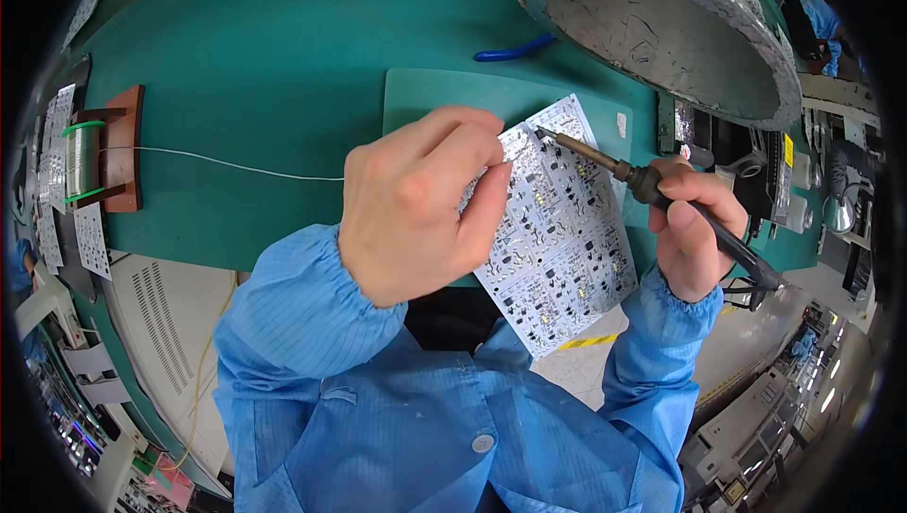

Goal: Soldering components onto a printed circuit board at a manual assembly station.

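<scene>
A white circuit board panel, crowded with small parts, lies tilted on a green mat, its near corner reaching past the table edge. My right hand grips a soldering iron by its dark handle. The iron's tip is at the board's far edge, close to the fingertips of my left hand. Those fingers are pinched together over the board's far left part. Solder wire runs from a spool at the left into my left hand; its end at the fingertips is too small to make out.
A large grey metal fume hood hangs at the far right. Under its rim lie blue-handled pliers. The spool sits on a brown holder. Tools and small containers crowd the right side of the green table.
</scene>
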Available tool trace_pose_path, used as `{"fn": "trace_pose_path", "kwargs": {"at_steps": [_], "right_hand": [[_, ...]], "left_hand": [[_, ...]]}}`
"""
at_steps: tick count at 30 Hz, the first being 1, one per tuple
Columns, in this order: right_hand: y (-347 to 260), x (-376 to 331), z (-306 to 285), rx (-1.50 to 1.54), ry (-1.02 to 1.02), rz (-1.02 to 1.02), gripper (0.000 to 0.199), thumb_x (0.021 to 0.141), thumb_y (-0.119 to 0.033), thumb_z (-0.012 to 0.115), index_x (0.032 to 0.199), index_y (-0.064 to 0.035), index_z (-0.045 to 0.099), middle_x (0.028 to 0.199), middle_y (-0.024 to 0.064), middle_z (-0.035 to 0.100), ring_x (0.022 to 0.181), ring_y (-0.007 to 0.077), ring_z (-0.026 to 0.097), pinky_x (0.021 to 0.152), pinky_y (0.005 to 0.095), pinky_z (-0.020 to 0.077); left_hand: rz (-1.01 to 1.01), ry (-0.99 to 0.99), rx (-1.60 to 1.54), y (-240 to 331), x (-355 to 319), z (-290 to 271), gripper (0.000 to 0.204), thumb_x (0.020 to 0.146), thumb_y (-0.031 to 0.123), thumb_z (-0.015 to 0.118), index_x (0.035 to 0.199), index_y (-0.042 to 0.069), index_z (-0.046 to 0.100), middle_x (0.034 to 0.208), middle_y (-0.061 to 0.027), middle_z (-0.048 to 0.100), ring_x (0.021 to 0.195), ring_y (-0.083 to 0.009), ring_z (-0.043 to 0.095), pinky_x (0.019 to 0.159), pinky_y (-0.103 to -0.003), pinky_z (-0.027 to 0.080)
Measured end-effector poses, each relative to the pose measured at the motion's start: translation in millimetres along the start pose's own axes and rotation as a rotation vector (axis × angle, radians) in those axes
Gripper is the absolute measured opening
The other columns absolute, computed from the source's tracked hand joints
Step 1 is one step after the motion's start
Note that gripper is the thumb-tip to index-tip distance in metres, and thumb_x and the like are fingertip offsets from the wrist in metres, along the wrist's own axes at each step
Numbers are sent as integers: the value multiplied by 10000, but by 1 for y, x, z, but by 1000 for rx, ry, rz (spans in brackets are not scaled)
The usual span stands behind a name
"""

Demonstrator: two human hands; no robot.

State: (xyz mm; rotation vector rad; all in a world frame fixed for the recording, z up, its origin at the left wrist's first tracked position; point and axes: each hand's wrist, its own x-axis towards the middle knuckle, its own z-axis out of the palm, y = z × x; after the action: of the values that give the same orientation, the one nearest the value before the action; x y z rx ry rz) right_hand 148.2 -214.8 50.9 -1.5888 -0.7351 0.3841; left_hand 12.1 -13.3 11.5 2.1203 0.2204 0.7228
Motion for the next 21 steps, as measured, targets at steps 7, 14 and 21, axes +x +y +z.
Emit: {"fn": "trace_pose_path", "kwargs": {"at_steps": [7, 14, 21], "right_hand": [[1, 4, 0, 6, -4, 44, 216, 728, -114, 617, 869, 46, 648, 772, 116, 585, 591, 133, 501, 539, 259, 398], [7, 11, -1, 22, -26, 109, 234, 710, -112, 609, 868, 54, 655, 760, 111, 604, 581, 128, 516, 530, 251, 405], [5, 20, -2, 79, 37, 231, 257, 671, -92, 557, 842, 65, 666, 793, 130, 636, 569, 135, 517, 516, 253, 409]], "left_hand": [[-44, -3, -72, -1, 2, 4, 90, 689, -11, 646, 714, 29, 570, 825, -84, 656, 554, -208, 608, 474, -290, 468], [-53, -24, -93, -5, 4, 4, 87, 689, -14, 644, 708, 26, 570, 825, -86, 656, 557, -209, 610, 478, -285, 472], [-68, -22, -112, -7, 4, 5, 73, 698, -10, 645, 710, 24, 580, 812, -84, 651, 568, -207, 619, 493, -286, 481]]}}
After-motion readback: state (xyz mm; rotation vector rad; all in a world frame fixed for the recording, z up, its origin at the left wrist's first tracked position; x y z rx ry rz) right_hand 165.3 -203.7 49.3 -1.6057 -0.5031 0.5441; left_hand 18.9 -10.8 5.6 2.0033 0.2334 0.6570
